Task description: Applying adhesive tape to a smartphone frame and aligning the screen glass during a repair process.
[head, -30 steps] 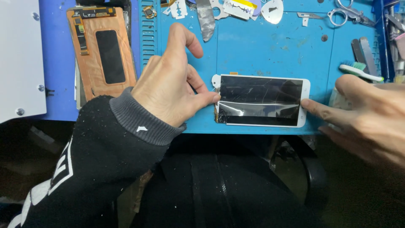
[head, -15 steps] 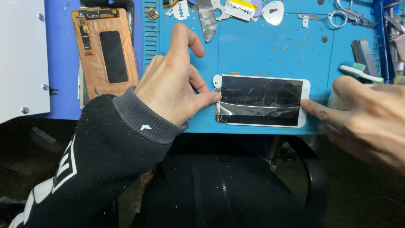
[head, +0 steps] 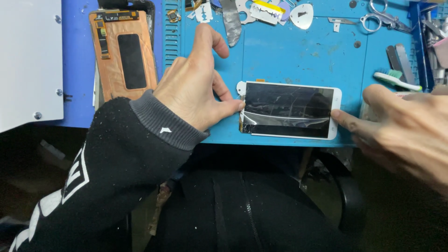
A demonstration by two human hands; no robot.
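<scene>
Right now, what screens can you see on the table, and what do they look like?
Phone screen: lies flat on the blue mat near its front edge, between left hand and right hand; white-framed rectangle, dark cracked glass.
Screen panel: far left, face down; copper-orange back, black patch.
</scene>
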